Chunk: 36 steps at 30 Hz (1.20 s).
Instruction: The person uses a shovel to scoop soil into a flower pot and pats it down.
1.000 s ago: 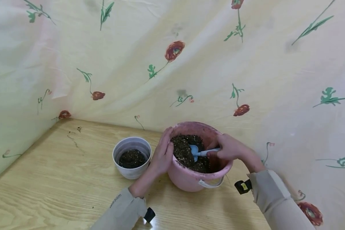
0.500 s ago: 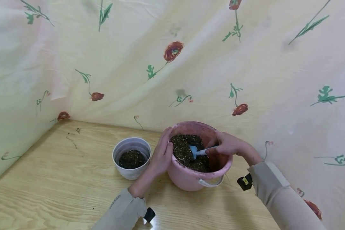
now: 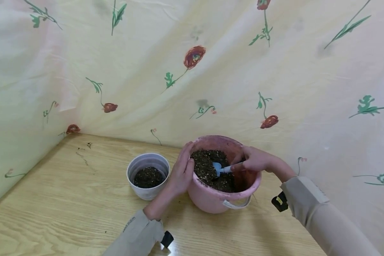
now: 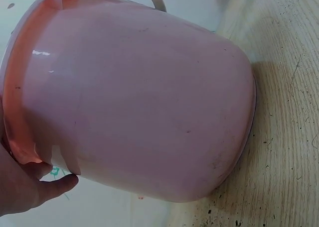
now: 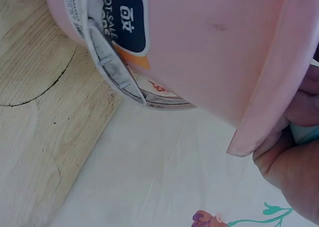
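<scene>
A pink bucket (image 3: pixel 208 202) with dark potting soil (image 3: pixel 203 165) stands on the table, close to the curtain. My left hand (image 3: pixel 180 172) grips its left rim, and in the left wrist view its fingers lie along the outer wall. Inside the bucket, my right hand (image 3: pixel 256 160) holds a small blue trowel (image 3: pixel 225 170) by its handle, the blade partly sunk in the soil and pointing left. The right wrist view shows this hand at the bucket's rim (image 5: pixel 244 132), the trowel mostly hidden. Left of the bucket is a white plant pot (image 3: pixel 148 193), partly filled with soil.
A floral curtain (image 3: pixel 140 71) hangs right behind the bucket and along the left side. The wooden table (image 3: pixel 67 206) carries a few dark crumbs. The bucket's pale carrying handle (image 3: pixel 236 204) hangs down at the front right.
My right forearm has swung slightly right, and the trowel's blade sits a little deeper in the soil. My left hand, the bucket and the pot stay in place.
</scene>
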Tool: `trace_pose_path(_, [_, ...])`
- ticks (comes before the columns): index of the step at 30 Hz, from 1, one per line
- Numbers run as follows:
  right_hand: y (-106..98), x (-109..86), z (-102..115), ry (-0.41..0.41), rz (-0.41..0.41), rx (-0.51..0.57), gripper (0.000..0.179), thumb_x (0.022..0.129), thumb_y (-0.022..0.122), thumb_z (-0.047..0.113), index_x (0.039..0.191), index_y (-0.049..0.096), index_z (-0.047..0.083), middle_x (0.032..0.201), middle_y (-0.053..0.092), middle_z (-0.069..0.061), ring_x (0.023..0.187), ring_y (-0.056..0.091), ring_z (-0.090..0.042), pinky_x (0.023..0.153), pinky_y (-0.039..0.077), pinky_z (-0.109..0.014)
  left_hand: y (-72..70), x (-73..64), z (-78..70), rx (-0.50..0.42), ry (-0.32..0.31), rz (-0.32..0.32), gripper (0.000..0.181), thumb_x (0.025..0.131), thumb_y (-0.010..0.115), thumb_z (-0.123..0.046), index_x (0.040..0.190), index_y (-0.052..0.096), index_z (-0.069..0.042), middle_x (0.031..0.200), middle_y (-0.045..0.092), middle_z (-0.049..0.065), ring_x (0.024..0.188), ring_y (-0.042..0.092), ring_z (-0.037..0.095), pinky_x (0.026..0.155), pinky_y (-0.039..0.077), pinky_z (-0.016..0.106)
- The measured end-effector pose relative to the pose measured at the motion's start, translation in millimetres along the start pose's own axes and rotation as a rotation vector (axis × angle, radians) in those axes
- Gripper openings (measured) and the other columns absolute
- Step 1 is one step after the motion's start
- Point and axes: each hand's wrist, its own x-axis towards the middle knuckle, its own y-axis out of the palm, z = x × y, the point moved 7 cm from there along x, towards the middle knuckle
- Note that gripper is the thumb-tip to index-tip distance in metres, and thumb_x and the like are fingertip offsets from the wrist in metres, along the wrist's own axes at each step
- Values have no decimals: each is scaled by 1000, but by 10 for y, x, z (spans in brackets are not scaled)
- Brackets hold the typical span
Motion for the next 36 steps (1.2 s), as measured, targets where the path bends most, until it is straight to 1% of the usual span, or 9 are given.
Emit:
trace_pose_path(3, [-4, 0, -1, -1, 1, 10, 18, 90, 66, 18, 80, 74, 6, 59, 46, 4, 50, 33, -7, 49, 31, -22, -2, 0, -8, 1, 4, -1, 51, 100, 34, -6, 150, 26, 0, 158, 20, 16, 144, 20, 29, 117, 20, 45])
trace_pose_path(11, [0, -16, -3, -20, -7, 38, 17, 90, 65, 16, 85, 76, 5, 62, 52, -2, 50, 35, -6, 47, 29, -21, 6, -16, -2, 1, -10, 9, 50, 101, 34, -6, 150, 25, 1, 158, 19, 15, 144, 20, 28, 117, 19, 44])
trace_pose_path(15, [-20, -24, -11, -7, -44, 30, 19, 90, 65, 15, 91, 77, 1, 63, 53, -2, 49, 31, -5, 46, 27, -21, 8, -9, -7, -3, -7, 10, 50, 101, 33, -7, 150, 25, 0, 158, 19, 15, 144, 20, 27, 117, 20, 44])
trace_pose_path(17, [-28, -28, 1, -8, -74, 16, 19, 90, 65, 15, 94, 76, -1, 66, 59, -3, 50, 33, -5, 47, 29, -21, 3, -6, -10, 0, -3, 5, 50, 101, 33, -6, 150, 26, 0, 158, 20, 15, 144, 21, 28, 117, 20, 44])
trace_pose_path(20, [-30, -36, 37, -17, -136, -30, 19, 88, 67, 17, 94, 77, 2, 76, 68, -2, 61, 45, -8, 56, 38, -23, -8, 0, -8, 12, -1, -3, 50, 101, 33, -5, 150, 27, 1, 157, 21, 16, 144, 22, 28, 117, 20, 43])
trace_pose_path(24, [-16, -58, 41, -37, -188, -84, 17, 88, 69, 20, 95, 77, 7, 90, 73, -2, 77, 51, -14, 67, 43, -28, -10, -2, -3, 24, -12, -5, 50, 101, 33, -7, 150, 26, -1, 158, 21, 14, 144, 22, 27, 117, 19, 42])
trace_pose_path(30, [32, -98, 19, -70, -168, -54, 15, 89, 68, 17, 94, 78, 6, 85, 71, -1, 55, 39, -8, 53, 36, -23, 23, -28, -4, 27, -9, 0, 51, 100, 33, -9, 150, 26, 1, 157, 22, 16, 144, 21, 28, 118, 18, 42])
trace_pose_path(32, [58, -89, 56, -116, -165, -101, 16, 89, 67, 17, 90, 77, 5, 76, 68, 2, 52, 37, -5, 51, 35, -22, 30, -37, 0, 15, -18, 5, 51, 101, 33, -9, 150, 26, 0, 158, 21, 15, 144, 21, 28, 117, 19, 43])
trace_pose_path(36, [72, -63, 116, -185, -170, -195, 17, 90, 67, 19, 85, 76, 6, 71, 65, 5, 53, 40, -3, 54, 38, -21, 20, -31, -6, -7, -17, -1, 51, 101, 34, -8, 151, 24, -2, 159, 19, 14, 144, 21, 28, 117, 19, 45])
